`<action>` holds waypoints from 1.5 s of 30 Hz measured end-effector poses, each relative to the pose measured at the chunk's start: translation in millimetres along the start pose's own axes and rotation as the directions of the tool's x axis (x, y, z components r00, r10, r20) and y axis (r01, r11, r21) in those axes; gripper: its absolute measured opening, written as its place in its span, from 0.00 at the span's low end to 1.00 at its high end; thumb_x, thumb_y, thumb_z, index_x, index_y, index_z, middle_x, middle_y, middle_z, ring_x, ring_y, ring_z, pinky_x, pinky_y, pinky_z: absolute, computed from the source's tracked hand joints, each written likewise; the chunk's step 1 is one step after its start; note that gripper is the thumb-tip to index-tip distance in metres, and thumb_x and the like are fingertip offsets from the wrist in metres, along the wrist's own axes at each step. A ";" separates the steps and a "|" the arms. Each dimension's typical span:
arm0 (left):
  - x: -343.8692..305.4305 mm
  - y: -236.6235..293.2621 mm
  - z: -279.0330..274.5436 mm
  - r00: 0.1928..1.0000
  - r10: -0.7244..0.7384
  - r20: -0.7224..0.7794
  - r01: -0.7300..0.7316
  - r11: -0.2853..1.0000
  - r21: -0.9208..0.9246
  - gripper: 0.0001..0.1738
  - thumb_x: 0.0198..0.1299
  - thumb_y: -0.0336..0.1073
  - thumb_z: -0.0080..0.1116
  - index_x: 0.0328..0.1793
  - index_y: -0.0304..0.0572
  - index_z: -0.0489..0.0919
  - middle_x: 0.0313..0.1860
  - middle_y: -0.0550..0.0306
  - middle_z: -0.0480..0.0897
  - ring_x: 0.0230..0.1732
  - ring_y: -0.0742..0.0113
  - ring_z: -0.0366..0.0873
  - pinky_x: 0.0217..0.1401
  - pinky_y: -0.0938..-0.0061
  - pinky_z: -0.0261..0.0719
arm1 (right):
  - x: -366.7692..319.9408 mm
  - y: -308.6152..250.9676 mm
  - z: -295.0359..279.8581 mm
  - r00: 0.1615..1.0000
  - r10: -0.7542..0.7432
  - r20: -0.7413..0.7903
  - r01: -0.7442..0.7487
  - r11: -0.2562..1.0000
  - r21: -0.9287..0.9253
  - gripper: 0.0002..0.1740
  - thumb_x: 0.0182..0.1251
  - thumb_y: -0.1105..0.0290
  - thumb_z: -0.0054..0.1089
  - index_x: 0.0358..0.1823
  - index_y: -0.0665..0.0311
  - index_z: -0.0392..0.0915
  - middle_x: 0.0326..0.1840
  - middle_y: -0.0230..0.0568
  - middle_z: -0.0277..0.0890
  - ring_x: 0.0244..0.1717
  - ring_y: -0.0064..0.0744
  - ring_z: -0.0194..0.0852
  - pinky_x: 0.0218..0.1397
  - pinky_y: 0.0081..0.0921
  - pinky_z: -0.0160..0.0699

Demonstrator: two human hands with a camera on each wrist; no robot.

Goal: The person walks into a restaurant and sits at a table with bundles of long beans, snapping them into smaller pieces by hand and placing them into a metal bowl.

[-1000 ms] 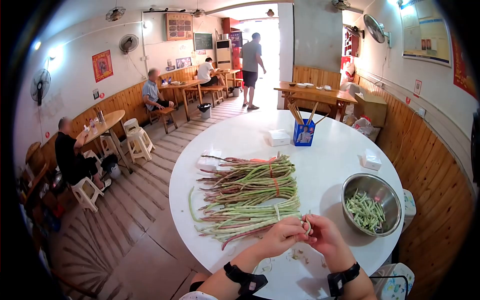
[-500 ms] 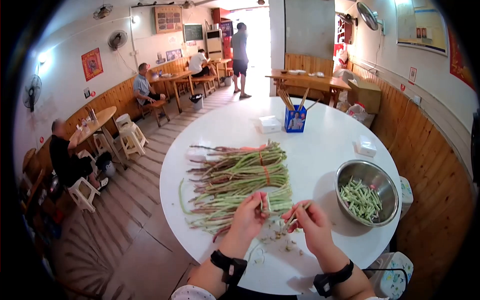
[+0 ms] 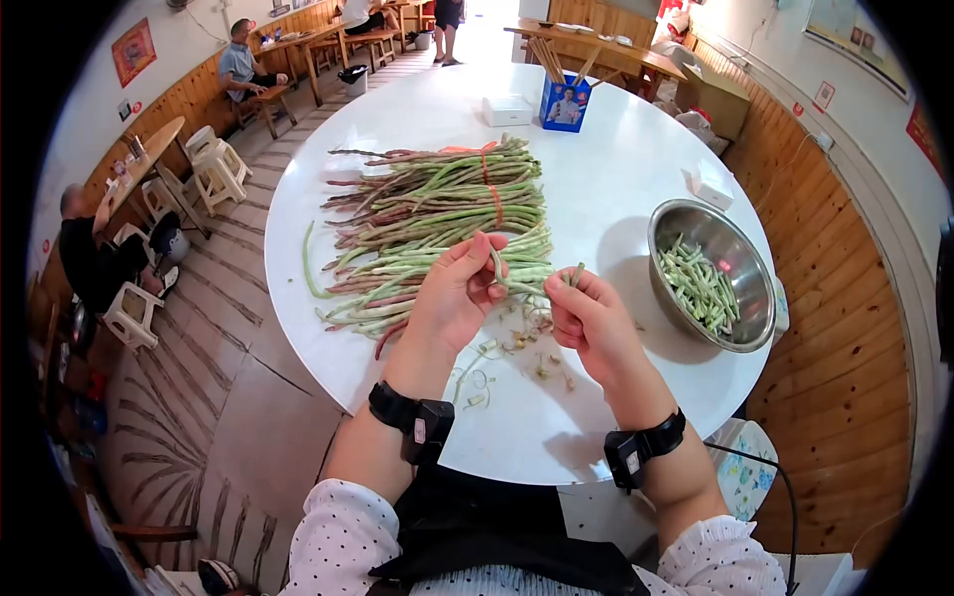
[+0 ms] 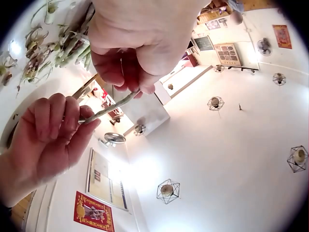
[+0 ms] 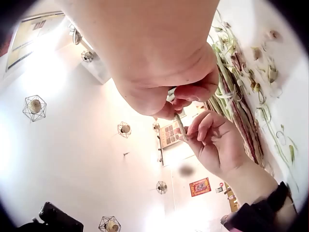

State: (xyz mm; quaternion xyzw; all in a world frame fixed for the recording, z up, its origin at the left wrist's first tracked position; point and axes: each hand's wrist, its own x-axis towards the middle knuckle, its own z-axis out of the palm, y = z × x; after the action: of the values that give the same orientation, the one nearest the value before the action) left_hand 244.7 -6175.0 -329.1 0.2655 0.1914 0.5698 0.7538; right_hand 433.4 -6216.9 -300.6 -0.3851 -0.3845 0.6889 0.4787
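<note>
Plainly, both hands are busy with 1 long bean. The left hand pinches one part of it between thumb and fingertips, and the right hand has its fingers curled round the other part. The 2 hands sit close together but do not touch. The left wrist view shows the thin pod bridging the small gap between them. A short grip span like this puts the bending force on a small stretch of pod, which suits snapping it.

They hold the bean low over the near part of the white round desk, just above a scatter of trimmed ends and strings. That position seems chosen so that waste drops in 1 spot.

The main heap of long beans lies just beyond the left hand, within easy reach. Its green and purplish pods run the same way, and an orange band ties part of it.

A steel bowl stands near the right hand, apart from the heap, and holds short cut pieces. Having it on that side keeps finished pieces away from the scraps.

Farther back stand a blue chopstick box and 2 small white boxes.
</note>
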 end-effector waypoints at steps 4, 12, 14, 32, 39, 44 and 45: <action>-4.0 2.1 6.8 0.996 -0.001 0.094 -0.006 0.998 0.070 0.14 0.73 0.43 0.52 0.48 0.40 0.78 0.29 0.62 0.79 0.33 0.73 0.75 0.36 0.77 0.72 | -0.5 -2.2 -3.6 1.000 -0.010 0.025 0.012 0.999 -0.049 0.08 0.71 0.63 0.61 0.39 0.59 0.78 0.18 0.16 0.59 0.17 0.09 0.47 0.20 0.14 0.43; -5.9 -1.2 8.2 0.994 -0.004 0.106 -0.017 0.981 0.191 0.14 0.72 0.42 0.52 0.51 0.37 0.77 0.28 0.59 0.80 0.31 0.70 0.77 0.37 0.75 0.75 | -4.8 -4.0 -0.1 0.988 0.063 0.140 -0.041 0.987 -0.154 0.12 0.71 0.60 0.62 0.42 0.63 0.82 0.17 0.17 0.60 0.16 0.10 0.50 0.19 0.15 0.47; -6.6 -3.8 9.3 0.992 0.019 0.124 -0.042 0.981 0.189 0.15 0.72 0.43 0.52 0.51 0.38 0.77 0.29 0.59 0.80 0.32 0.70 0.77 0.38 0.74 0.76 | -6.5 -3.8 0.2 0.984 0.078 0.158 -0.054 0.988 -0.148 0.13 0.70 0.60 0.62 0.43 0.63 0.83 0.17 0.18 0.61 0.16 0.10 0.51 0.19 0.15 0.48; -10.9 -10.8 15.3 0.993 0.077 0.087 -0.104 0.926 0.364 0.06 0.68 0.33 0.59 0.47 0.40 0.80 0.42 0.64 0.81 0.32 0.81 0.72 0.33 0.85 0.67 | -1.3 0.0 -5.2 0.997 -0.006 0.079 0.018 0.989 -0.147 0.11 0.69 0.62 0.64 0.45 0.61 0.84 0.22 0.18 0.67 0.18 0.09 0.54 0.20 0.13 0.49; -12.0 -9.0 19.5 0.995 0.077 0.059 -0.093 0.929 0.359 0.06 0.68 0.32 0.60 0.47 0.41 0.80 0.37 0.67 0.79 0.30 0.83 0.70 0.30 0.87 0.64 | -0.4 2.4 -3.8 0.995 0.038 0.090 -0.031 0.997 -0.077 0.07 0.71 0.67 0.61 0.43 0.62 0.82 0.20 0.17 0.62 0.17 0.10 0.47 0.20 0.15 0.42; -11.0 -9.9 20.0 0.997 0.053 0.065 -0.073 0.928 0.365 0.06 0.68 0.34 0.60 0.47 0.40 0.80 0.34 0.68 0.78 0.29 0.83 0.70 0.29 0.87 0.63 | -0.2 2.3 -5.8 0.996 0.002 0.085 0.008 0.993 -0.117 0.09 0.70 0.66 0.62 0.44 0.63 0.82 0.20 0.19 0.65 0.17 0.11 0.51 0.19 0.15 0.45; -10.8 -10.2 19.8 0.996 0.057 0.062 -0.076 0.930 0.360 0.06 0.68 0.34 0.60 0.46 0.40 0.80 0.33 0.68 0.78 0.29 0.83 0.70 0.29 0.87 0.63 | -0.4 2.0 -5.7 0.996 -0.009 0.086 0.020 0.992 -0.125 0.09 0.70 0.66 0.62 0.44 0.63 0.82 0.20 0.19 0.65 0.17 0.11 0.50 0.19 0.15 0.45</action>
State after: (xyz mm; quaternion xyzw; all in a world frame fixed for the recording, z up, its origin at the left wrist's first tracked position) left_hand 261.2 -6191.1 -320.0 0.4204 0.2649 0.5431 0.6768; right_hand 437.8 -6216.9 -304.7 -0.3820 -0.4501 0.6755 0.4418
